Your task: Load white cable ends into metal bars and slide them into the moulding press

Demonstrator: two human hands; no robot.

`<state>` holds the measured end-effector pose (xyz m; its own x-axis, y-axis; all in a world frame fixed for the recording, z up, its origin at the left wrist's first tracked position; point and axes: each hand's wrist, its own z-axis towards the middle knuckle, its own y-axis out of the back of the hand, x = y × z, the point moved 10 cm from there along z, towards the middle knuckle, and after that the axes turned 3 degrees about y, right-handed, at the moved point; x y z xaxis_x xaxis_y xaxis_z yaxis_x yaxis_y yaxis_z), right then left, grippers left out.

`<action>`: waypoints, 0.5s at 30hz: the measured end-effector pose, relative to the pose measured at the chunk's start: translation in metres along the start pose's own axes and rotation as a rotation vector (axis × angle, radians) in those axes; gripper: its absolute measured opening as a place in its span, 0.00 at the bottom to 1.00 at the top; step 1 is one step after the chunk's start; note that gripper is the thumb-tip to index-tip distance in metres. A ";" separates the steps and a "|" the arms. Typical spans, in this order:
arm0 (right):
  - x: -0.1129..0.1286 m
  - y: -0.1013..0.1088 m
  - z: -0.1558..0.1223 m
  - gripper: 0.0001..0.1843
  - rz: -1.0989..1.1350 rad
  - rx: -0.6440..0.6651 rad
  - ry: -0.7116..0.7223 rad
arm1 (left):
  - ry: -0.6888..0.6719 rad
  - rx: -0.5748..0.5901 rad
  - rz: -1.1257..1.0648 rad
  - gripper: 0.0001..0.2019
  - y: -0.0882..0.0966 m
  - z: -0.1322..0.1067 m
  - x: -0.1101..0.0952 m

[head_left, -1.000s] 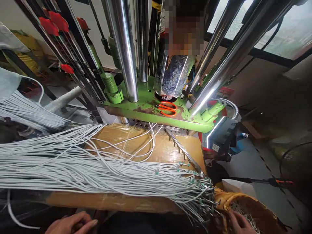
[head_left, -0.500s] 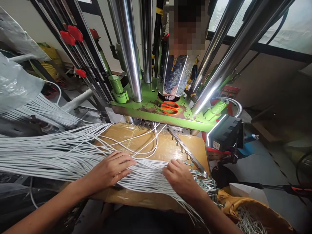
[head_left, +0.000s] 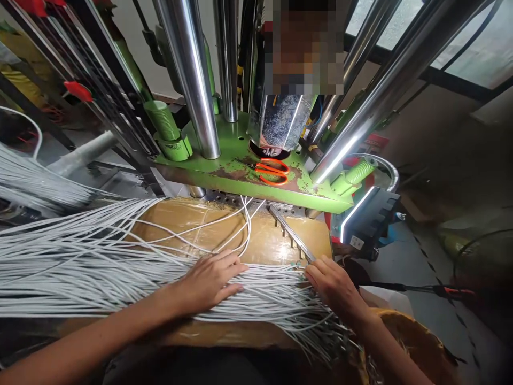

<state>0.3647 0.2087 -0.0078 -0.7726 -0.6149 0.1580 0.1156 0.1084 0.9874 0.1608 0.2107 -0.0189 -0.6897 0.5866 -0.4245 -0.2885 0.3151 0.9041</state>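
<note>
A thick bundle of thin white wires [head_left: 100, 267] lies across a tape-covered brown work board [head_left: 276, 240]. My left hand [head_left: 212, 280] rests flat on the wires with its fingers stretched out, pressing them down near the board's middle. My right hand [head_left: 332, 286] sits at the wires' right ends, where small green terminals show, fingers curled over them beside a long metal strip [head_left: 290, 232]. What those fingers grip is hidden.
Behind the board stands a green press base [head_left: 240, 171] with chrome columns [head_left: 192, 85] and orange scissors [head_left: 272, 172] on it. A black lamp [head_left: 368, 214] sits at right. A yellow-brown sack [head_left: 417, 342] lies at lower right. A person's blurred face shows behind the machine.
Both hands came up from the bottom edge onto the wires. Since half a second ago my right hand slid right toward the metal strip, and my left hand moved a little right.
</note>
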 end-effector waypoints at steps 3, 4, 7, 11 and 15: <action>-0.027 0.001 0.012 0.15 0.235 -0.057 -0.176 | 0.014 0.009 0.018 0.08 -0.015 0.010 -0.003; -0.038 -0.002 0.013 0.18 0.299 -0.055 -0.245 | 0.009 -0.002 0.030 0.10 -0.016 0.012 -0.004; -0.053 -0.014 0.014 0.21 0.379 -0.015 -0.337 | 0.046 -0.044 -0.088 0.12 -0.007 0.014 0.003; -0.055 -0.018 0.019 0.28 0.393 -0.036 -0.317 | 0.296 0.019 -0.602 0.15 0.006 0.015 0.033; -0.068 -0.007 0.033 0.29 0.373 -0.113 -0.261 | 0.414 0.208 -1.030 0.19 -0.005 0.014 0.033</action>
<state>0.3956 0.2758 -0.0254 -0.7949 -0.3318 0.5080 0.4712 0.1897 0.8614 0.1492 0.2391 -0.0377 -0.3659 -0.3048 -0.8793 -0.7574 0.6466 0.0910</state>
